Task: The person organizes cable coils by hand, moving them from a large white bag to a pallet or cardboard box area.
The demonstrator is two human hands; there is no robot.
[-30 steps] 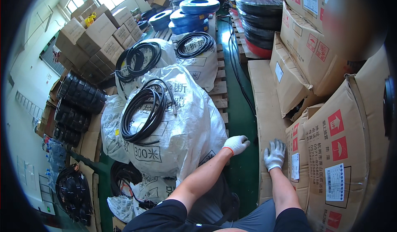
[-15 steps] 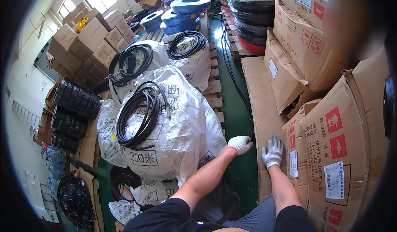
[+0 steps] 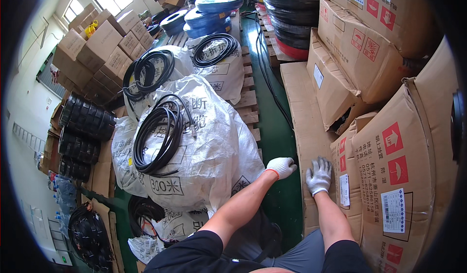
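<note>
My left hand (image 3: 281,168), in a white knit glove with an orange cuff, is curled into a fist above the green floor strip. Nothing shows in its fingers. To its right, my right hand (image 3: 319,176) wears a white and grey glove. Its fingers are stretched out, and it lies on or just over a flat cardboard sheet (image 3: 302,122), beside a large carton (image 3: 369,176) with red printed symbols. Left of my left hand bulges a big white woven sack (image 3: 214,149), with a coil of black cable (image 3: 158,137) lying on it.
More cartons (image 3: 360,49) are stacked at the right, one with a torn corner. Wrapped black coils (image 3: 292,17) and blue coils (image 3: 219,1) stand at the back on pallets. Loose black cables (image 3: 272,88) run along the floor strip. Brown boxes (image 3: 92,52) are piled at the left.
The whole view has shifted slightly, so the surroundings sit a little further left and up. Both hands keep nearly the same place and pose. A blurred patch at the upper right is gone.
</note>
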